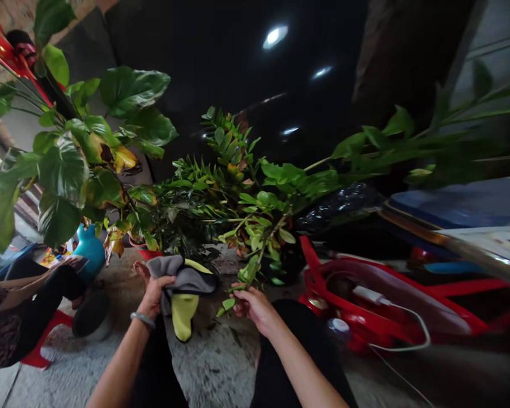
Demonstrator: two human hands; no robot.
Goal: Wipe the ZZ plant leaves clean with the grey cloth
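Observation:
My left hand [153,294], with a bracelet at its wrist, is closed on a grey and yellow cloth [187,283] that hangs down in folds. To the right of the cloth, my right hand [253,306] pinches the low end of a leafy green stem [253,266]. Small leaves stick out past my fingertips. The stem belongs to a bushy potted plant [276,221] just ahead of my hands. A gap of grey floor shows between the cloth and my right hand.
Large-leaved plant [63,170] at left, near a turquoise vase [88,252]. A seated person [8,317] is at far left beside a dark bucket [91,317]. Right of my knees, a red plastic stool [365,334] holds a white charger [368,294] with a cable.

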